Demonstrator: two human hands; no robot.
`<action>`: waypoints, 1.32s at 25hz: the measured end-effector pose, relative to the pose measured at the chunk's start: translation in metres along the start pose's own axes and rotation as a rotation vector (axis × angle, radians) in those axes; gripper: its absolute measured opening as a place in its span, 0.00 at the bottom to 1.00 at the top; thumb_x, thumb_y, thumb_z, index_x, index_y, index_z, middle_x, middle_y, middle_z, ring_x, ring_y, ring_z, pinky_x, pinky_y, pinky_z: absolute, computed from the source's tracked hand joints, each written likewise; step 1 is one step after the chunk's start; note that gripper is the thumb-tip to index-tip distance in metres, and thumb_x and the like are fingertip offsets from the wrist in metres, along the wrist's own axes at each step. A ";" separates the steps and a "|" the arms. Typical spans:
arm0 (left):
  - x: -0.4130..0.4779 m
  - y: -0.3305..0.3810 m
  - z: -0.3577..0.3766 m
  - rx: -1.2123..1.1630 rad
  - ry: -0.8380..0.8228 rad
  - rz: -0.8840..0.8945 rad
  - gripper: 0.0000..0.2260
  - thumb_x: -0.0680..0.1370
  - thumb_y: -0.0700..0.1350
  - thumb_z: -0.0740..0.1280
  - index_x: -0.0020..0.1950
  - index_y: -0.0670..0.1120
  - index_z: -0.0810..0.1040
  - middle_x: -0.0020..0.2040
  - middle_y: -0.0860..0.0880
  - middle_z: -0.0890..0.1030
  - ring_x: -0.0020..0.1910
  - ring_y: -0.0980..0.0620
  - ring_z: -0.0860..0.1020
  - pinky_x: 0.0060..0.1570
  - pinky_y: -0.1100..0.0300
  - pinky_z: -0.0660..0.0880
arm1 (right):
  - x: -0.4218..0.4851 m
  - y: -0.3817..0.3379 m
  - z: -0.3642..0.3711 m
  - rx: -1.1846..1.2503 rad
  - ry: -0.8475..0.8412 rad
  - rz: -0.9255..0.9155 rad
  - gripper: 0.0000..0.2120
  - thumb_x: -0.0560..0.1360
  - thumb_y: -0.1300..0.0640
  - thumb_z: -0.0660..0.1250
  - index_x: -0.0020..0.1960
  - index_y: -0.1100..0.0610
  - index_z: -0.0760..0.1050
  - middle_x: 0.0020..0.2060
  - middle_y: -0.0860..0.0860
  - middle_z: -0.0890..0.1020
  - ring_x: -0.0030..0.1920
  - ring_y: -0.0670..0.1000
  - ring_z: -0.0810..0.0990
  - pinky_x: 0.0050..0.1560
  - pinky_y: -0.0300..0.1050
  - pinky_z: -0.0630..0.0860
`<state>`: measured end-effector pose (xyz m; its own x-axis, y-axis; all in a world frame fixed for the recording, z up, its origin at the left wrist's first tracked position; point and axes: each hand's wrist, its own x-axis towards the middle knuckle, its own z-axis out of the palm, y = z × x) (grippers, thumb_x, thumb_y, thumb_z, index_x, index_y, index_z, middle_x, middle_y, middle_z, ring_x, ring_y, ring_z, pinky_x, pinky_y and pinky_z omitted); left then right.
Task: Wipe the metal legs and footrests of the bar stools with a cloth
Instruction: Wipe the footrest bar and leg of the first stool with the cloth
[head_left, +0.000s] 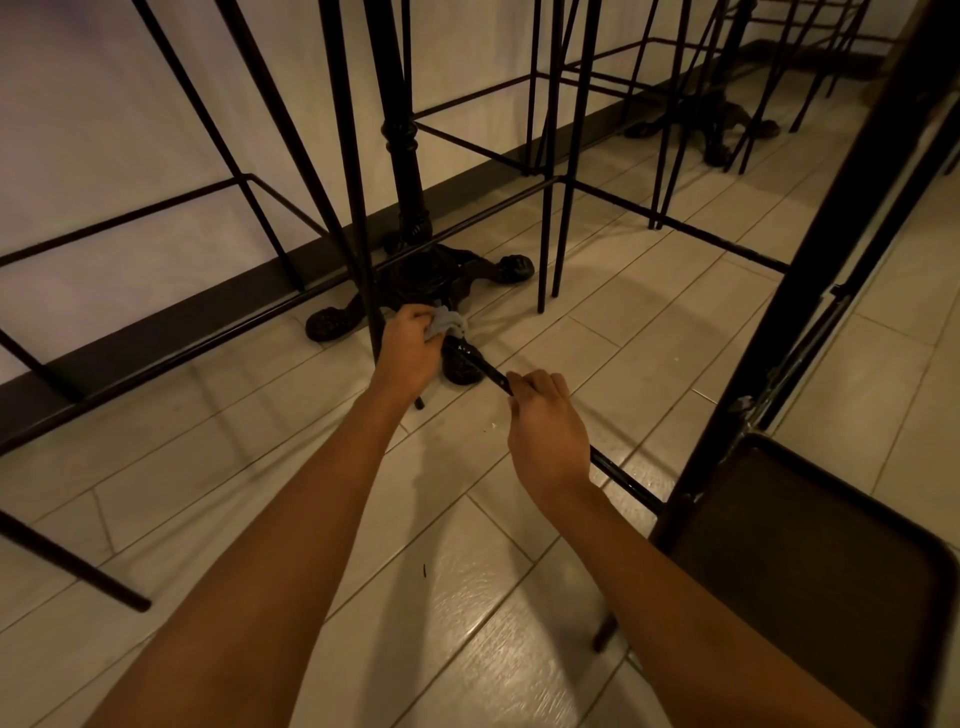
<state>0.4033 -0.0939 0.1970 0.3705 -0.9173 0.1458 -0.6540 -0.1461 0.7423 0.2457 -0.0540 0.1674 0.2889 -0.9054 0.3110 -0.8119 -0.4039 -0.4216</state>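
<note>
At frame centre the left hand (410, 353) clamps the grey cloth (449, 322) on the far end of a footrest bar (480, 366), the right hand (545, 431) grips that bar nearer, and the upper-frame stools (543, 249) probably remain unwiped.

- The table base (431, 273) looks to us like cast metal: black, rough and ornamented, with a dull sheen.
- Just in front of the table base, the footrest bar (480, 365) is smooth black metal with glossy glints.
- The cloth (449, 321) at the table base's near foot is pale grey fabric, soft, crumpled and matt.
- Right of the table base, the stool legs (544, 249) are thin, smooth black metal rods.
- Around the table base, the floor (467, 597) is pale glossy tile with a faint grain.
- Behind the table base, we see a pale matt wall (104, 130) and dark matt skirting (156, 332).
</note>
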 end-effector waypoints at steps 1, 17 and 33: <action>-0.002 0.002 0.000 0.001 -0.009 0.002 0.13 0.79 0.40 0.60 0.62 0.38 0.73 0.65 0.41 0.70 0.58 0.47 0.74 0.55 0.68 0.67 | 0.000 0.000 -0.001 0.000 -0.014 0.004 0.17 0.72 0.70 0.63 0.60 0.63 0.74 0.49 0.58 0.78 0.53 0.57 0.74 0.43 0.47 0.76; -0.012 0.008 -0.001 0.073 -0.036 0.029 0.13 0.79 0.38 0.59 0.62 0.36 0.73 0.65 0.40 0.71 0.61 0.46 0.73 0.51 0.75 0.61 | -0.001 -0.003 -0.005 0.019 -0.035 0.021 0.16 0.73 0.71 0.61 0.59 0.64 0.74 0.50 0.59 0.77 0.54 0.56 0.73 0.43 0.45 0.74; -0.027 0.012 0.004 0.087 -0.015 0.013 0.12 0.80 0.40 0.58 0.58 0.37 0.76 0.62 0.39 0.74 0.57 0.46 0.74 0.48 0.71 0.65 | -0.002 0.000 -0.016 0.027 -0.084 -0.006 0.16 0.75 0.68 0.60 0.63 0.65 0.70 0.55 0.60 0.75 0.57 0.57 0.70 0.53 0.47 0.74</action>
<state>0.3829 -0.0725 0.1995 0.3520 -0.9248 0.1443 -0.7134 -0.1653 0.6810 0.2374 -0.0502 0.1804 0.3364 -0.9102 0.2416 -0.7961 -0.4119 -0.4433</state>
